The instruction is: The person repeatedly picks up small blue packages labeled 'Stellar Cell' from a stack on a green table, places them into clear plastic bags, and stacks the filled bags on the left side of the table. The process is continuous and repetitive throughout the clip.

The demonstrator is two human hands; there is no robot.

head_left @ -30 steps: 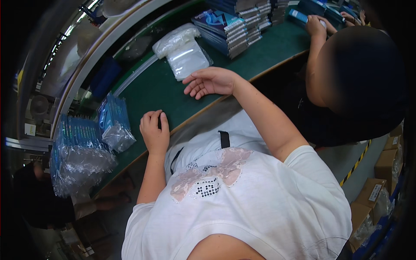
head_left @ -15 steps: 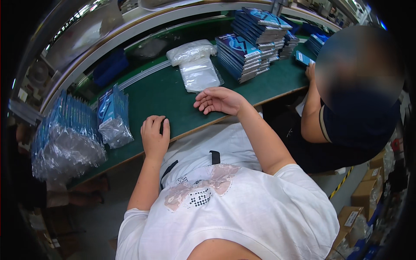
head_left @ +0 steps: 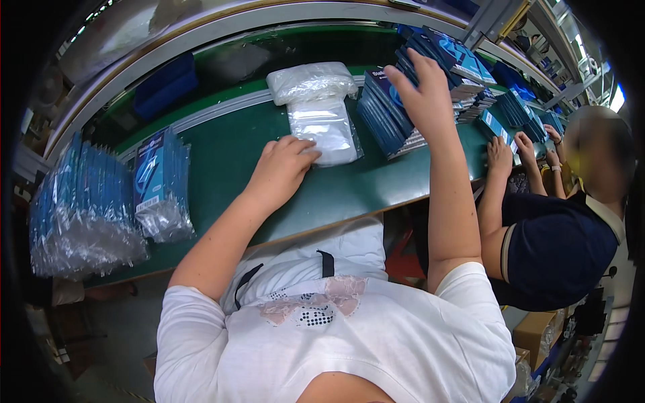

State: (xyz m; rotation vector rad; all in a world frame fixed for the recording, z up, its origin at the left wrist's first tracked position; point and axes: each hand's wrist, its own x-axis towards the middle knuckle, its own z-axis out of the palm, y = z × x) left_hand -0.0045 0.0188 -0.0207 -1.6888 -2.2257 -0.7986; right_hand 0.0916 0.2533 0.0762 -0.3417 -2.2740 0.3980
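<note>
Green table (head_left: 222,161), right hand (head_left: 430,101) raised (fingers (head_left: 420,66) extended)

Clear plastic bags (head_left: 322,134) look smooth and glossy. Right of the bags, books (head_left: 386,121) have shiny, paper-like covers; left of the bags, wrapped books (head_left: 101,191) wear crinkled, glossy plastic. Beneath the bags, the table (head_left: 329,198) is smooth, faintly shiny; behind the bags runs a dull metal rail (head_left: 235,108).

Left hand (head_left: 283,165), palm down, fingertips on the edge of clear plastic bags (head_left: 324,134) | right hand (head_left: 430,101), raised, fingers spread, beside a stack of blue packs (head_left: 384,122), contact unclear | bagged blue packs (head_left: 91,191), standing in two groups, left end of green table (head_left: 222,171) | co-worker (head_left: 557,245), right side, hands (head_left: 498,156) at a small blue pack (head_left: 492,123)
</note>
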